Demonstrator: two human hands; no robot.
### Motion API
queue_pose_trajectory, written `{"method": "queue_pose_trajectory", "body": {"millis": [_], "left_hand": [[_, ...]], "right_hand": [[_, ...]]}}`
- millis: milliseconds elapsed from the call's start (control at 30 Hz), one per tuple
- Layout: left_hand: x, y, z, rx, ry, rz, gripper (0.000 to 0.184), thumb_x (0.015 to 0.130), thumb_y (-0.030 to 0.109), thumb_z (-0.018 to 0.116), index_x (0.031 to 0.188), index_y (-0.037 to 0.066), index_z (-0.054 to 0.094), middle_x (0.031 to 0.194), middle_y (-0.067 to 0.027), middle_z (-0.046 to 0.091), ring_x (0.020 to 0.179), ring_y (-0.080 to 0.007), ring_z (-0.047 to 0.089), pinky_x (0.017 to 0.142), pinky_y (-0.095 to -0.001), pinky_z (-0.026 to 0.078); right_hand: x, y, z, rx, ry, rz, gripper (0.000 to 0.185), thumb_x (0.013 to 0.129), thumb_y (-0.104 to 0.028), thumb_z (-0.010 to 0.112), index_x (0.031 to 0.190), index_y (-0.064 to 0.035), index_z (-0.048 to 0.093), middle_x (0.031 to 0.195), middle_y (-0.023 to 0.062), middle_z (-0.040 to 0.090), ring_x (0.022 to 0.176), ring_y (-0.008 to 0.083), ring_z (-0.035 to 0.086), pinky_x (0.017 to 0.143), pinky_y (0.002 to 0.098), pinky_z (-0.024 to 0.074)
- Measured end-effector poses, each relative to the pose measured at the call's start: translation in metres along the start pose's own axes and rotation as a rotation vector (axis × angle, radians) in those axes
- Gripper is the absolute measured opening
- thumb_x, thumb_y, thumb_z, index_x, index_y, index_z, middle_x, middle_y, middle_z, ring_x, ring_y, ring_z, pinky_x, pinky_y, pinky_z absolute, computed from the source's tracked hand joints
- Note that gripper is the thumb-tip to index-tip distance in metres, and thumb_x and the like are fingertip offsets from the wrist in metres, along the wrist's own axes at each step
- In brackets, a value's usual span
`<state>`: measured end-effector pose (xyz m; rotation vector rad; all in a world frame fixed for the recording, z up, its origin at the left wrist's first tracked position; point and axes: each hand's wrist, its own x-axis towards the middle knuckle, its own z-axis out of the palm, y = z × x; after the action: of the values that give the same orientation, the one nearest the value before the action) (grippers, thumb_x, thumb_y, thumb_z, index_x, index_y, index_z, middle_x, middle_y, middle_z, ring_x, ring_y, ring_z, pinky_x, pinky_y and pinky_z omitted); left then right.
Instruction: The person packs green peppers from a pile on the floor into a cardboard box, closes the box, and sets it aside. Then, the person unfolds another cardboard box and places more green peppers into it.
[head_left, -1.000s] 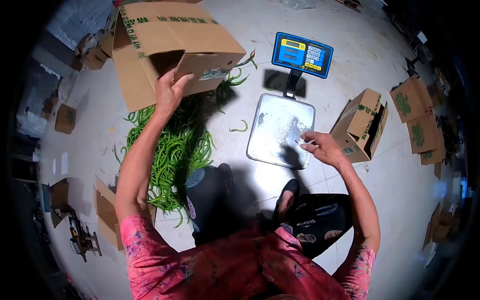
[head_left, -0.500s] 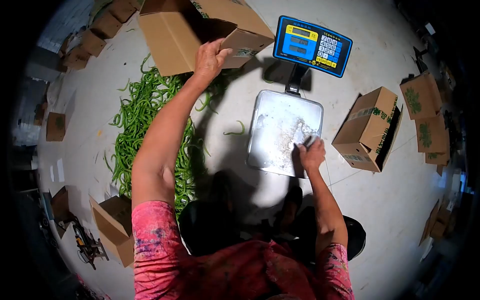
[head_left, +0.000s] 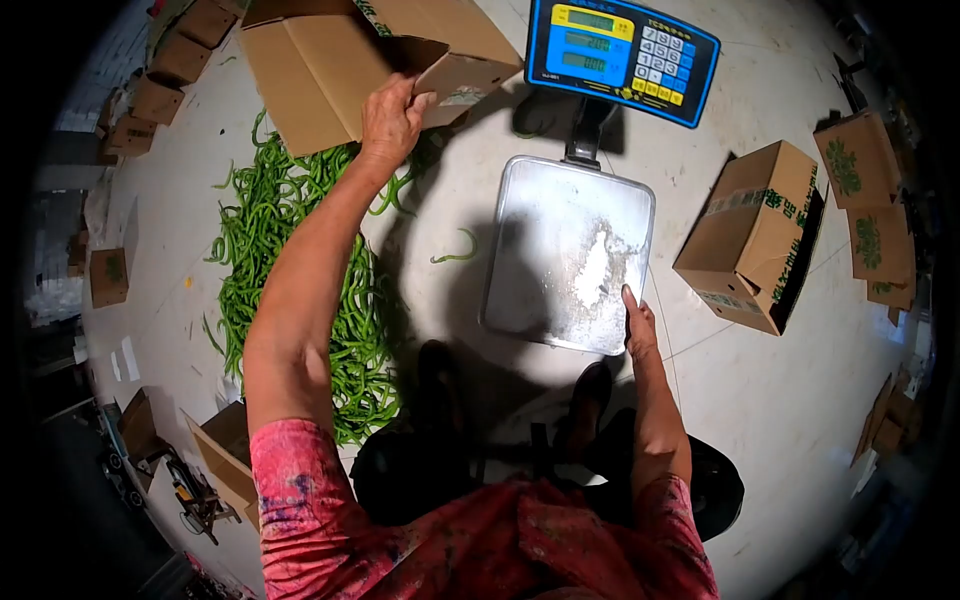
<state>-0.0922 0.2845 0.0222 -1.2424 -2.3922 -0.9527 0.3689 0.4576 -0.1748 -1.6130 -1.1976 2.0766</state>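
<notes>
While the nearer left hand (head_left: 390,122) grips the open carton (head_left: 305,75), forward of its fingers off the far-left corner of the scale plate (head_left: 545,240), the right hand (head_left: 643,330), finger spread unclear, is at the plate's right edge.

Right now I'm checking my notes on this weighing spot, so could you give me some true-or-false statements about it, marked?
1. The left hand grips a cardboard box. True.
2. A curved green pepper lies between the pepper pile and the scale platform. True.
3. The pepper pile is on the scale platform. False: it is on the floor.
4. The right hand holds a pepper. False: it is at the platform's edge.
5. The scale display stands at the platform's far side. True.
</notes>
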Motion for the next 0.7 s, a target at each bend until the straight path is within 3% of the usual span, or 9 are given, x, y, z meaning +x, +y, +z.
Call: {"method": "queue_pose_trajectory", "body": {"millis": [100,167,200,233,267,367,400,600,700], "left_hand": [[0.011,0.001,0.006,0.079,0.04,0.049,0.025,0.082,0.019,0.069,0.101,0.003,0.067,0.082,-0.0208,0.065,0.073,-0.04,0.06,0.066,-0.0443,0.049],[0.023,0.003,0.019,0.084,0.049,0.069,0.025,0.082,0.02,0.069,0.099,0.001,0.068,0.08,-0.0224,0.065,0.071,-0.0403,0.061,0.064,-0.0435,0.049],[0.028,0.004,0.027,0.08,0.046,0.076,0.025,0.082,0.02,0.069,0.098,0.001,0.069,0.08,-0.0228,0.065,0.071,-0.0403,0.061,0.065,-0.0431,0.049],[0.033,0.013,0.03,0.074,0.045,0.08,0.025,0.082,0.021,0.07,0.097,0.001,0.069,0.081,-0.0231,0.065,0.072,-0.0403,0.062,0.065,-0.0427,0.049],[0.036,0.024,0.034,-0.081,0.026,0.0,0.025,0.083,0.018,0.069,0.102,0.001,0.068,0.085,-0.02,0.069,0.074,-0.0317,0.067,0.067,-0.0378,0.051],[0.05,0.036,0.07,-0.537,0.12,-0.12,0.023,0.079,0.016,0.068,0.098,0.004,0.067,0.084,-0.0193,0.067,0.082,-0.0375,0.064,0.074,-0.0398,0.052],[0.057,0.035,0.083,-0.544,0.097,-0.121,0.023,0.078,0.016,0.069,0.098,0.005,0.067,0.086,-0.0194,0.067,0.083,-0.038,0.064,0.075,-0.04,0.052],[0.081,0.048,0.132,-0.556,0.091,-0.095,0.028,0.078,0.017,0.07,0.103,0.005,0.065,0.092,-0.0214,0.066,0.089,-0.0397,0.063,0.077,-0.042,0.051],[0.078,0.034,0.177,-0.531,0.065,-0.154,0.031,0.081,0.019,0.071,0.106,0.002,0.063,0.092,-0.0195,0.068,0.081,-0.0309,0.066,0.075,-0.0359,0.051]], "right_hand": [[0.004,0.032,-0.026,0.084,-0.059,0.093,0.054,0.085,-0.033,0.074,0.121,0.0027,0.054,0.114,0.0118,0.064,0.103,0.0208,0.061,0.091,0.0327,0.0492],[-0.003,0.05,-0.039,0.103,0.048,0.107,0.055,0.086,-0.032,0.073,0.123,0.0026,0.053,0.114,0.0117,0.064,0.103,0.022,0.062,0.091,0.0337,0.0497],[-0.014,0.046,-0.04,0.144,-0.035,0.096,0.057,0.087,-0.033,0.072,0.126,0.0032,0.052,0.116,0.0116,0.063,0.105,0.023,0.061,0.093,0.0347,0.0484],[-0.018,0.047,-0.039,0.162,-0.009,0.086,0.059,0.088,-0.037,0.071,0.127,0.0033,0.051,0.119,0.0117,0.062,0.107,0.0235,0.06,0.096,0.0359,0.0467],[-0.021,0.048,-0.039,0.156,-0.001,0.08,0.06,0.088,-0.038,0.07,0.127,0.0035,0.051,0.12,0.0118,0.062,0.109,0.0236,0.06,0.097,0.0363,0.046],[-0.027,0.04,-0.029,0.209,-0.006,0.085,0.053,0.087,-0.035,0.071,0.121,0.0018,0.055,0.116,0.0109,0.062,0.105,0.0226,0.06,0.094,0.0357,0.0468],[-0.028,0.038,-0.028,0.232,-0.014,0.091,0.049,0.086,-0.033,0.072,0.118,0.0009,0.057,0.114,0.0104,0.063,0.103,0.022,0.06,0.093,0.0352,0.0475],[-0.022,0.042,-0.033,0.196,-0.085,0.12,0.061,0.09,-0.04,0.064,0.133,0.0004,0.048,0.127,0.0114,0.059,0.114,0.0264,0.057,0.101,0.0384,0.0434],[-0.023,0.041,-0.032,0.222,-0.102,0.123,0.054,0.09,-0.038,0.067,0.127,-0.0011,0.053,0.122,0.0089,0.061,0.111,0.0243,0.058,0.097,0.0389,0.0455]]}}
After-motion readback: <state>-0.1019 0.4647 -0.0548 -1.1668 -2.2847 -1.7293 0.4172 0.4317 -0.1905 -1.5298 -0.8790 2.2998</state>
